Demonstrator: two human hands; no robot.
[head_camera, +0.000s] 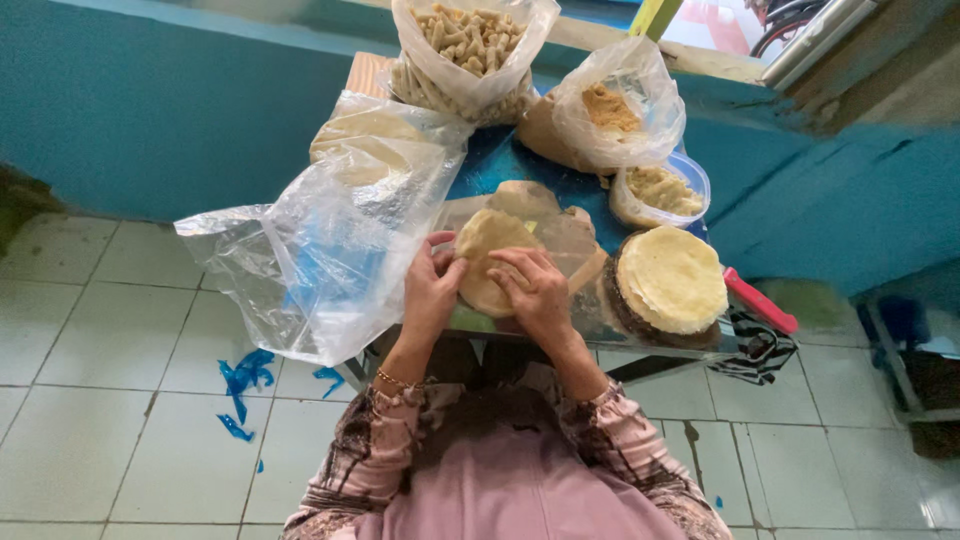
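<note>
The bench (520, 165) is bright blue, and the wall (160, 110) behind it is teal. The round wrapper (485, 250) and the stack of wrappers (672, 278) are pale cream-yellow; the knife handle (760, 300) is red. The floor (90, 400) has pale greenish tiles flecked with blue scraps (245, 380), and the sleeves (375, 440) carry a brown-and-pink floral print.

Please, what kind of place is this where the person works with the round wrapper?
Probably a home or small food-preparation corner. A small table on a tiled floor holds a stack of round wrappers and a bag of rolled snacks; both hands fold a wrapper.
</note>
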